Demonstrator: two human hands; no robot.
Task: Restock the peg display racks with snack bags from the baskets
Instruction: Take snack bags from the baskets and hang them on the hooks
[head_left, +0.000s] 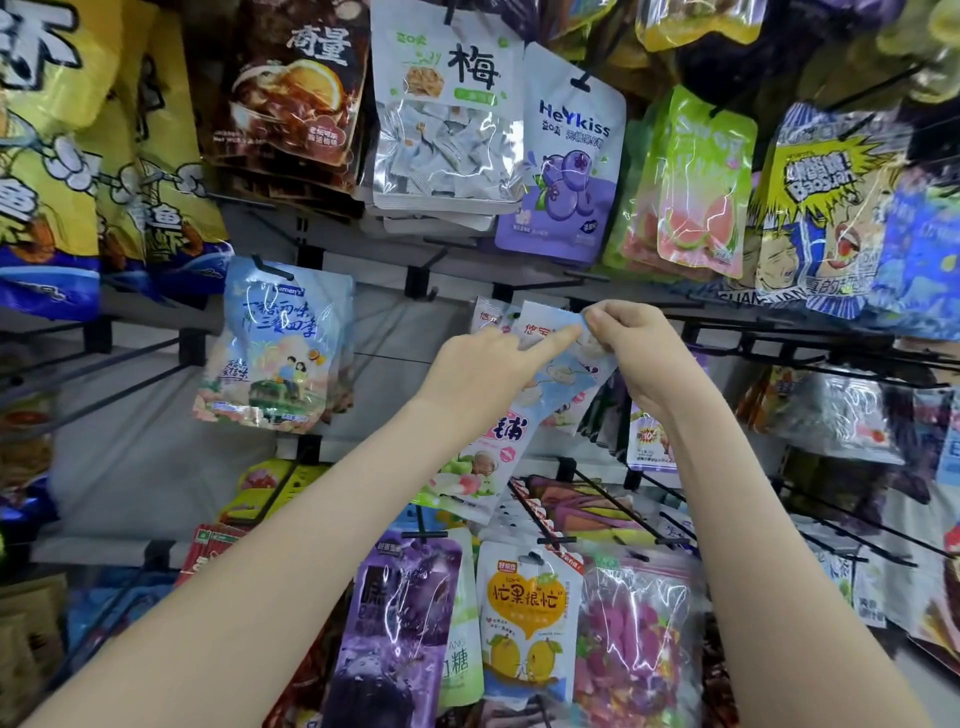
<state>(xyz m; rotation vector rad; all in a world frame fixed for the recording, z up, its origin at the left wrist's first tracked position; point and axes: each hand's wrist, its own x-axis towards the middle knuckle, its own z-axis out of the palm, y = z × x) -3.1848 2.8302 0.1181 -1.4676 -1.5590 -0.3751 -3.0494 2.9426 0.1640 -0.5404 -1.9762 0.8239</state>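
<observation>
Hanging step: left hand (480, 364) and right hand (631, 345) are pinching, fingers clamped, the top edge of a glossy pale-blue plastic snack bag (558, 376) | bag is hovering mid-row before matching hung bag (485, 313) | next: probably threading hang-hole onto hidden peg

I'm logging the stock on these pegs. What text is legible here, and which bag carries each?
"HeYkiss": purple blueberry bag
"梅": white bag
"奇量": brown bag
"忙果很忙": yellow mango bag
"糖": green bag, partly covered
Print on the light blue bag, pinched by the right hand, is too blurred to read. Small print on the other bags is unreadable.
</observation>
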